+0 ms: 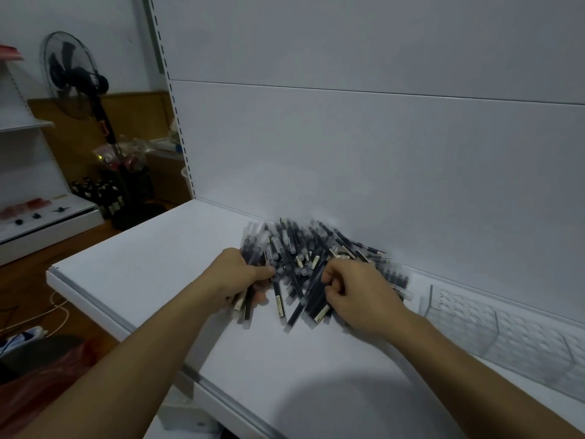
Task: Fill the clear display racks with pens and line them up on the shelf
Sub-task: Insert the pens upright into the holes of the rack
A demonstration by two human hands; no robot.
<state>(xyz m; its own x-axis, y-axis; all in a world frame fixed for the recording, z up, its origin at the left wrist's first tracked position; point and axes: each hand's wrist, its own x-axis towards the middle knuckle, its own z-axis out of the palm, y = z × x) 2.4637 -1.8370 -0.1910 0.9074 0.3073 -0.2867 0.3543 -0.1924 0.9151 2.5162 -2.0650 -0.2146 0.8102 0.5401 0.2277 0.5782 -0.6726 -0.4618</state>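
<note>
- A loose pile of dark pens lay on the white shelf, against its back panel.
- The left hand gripped a bundle of pens at the pile's left edge.
- The right hand rested on the pile's right side with its fingers curled; whether it held any pens was unclear.
- A clear rack lay on the shelf, right of the pile.

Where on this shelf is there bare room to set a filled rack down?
Bare: the shelf left of the pens, and the front strip between both forearms. Crowded: the middle against the back panel, and the right end, holding the clear rack.
</note>
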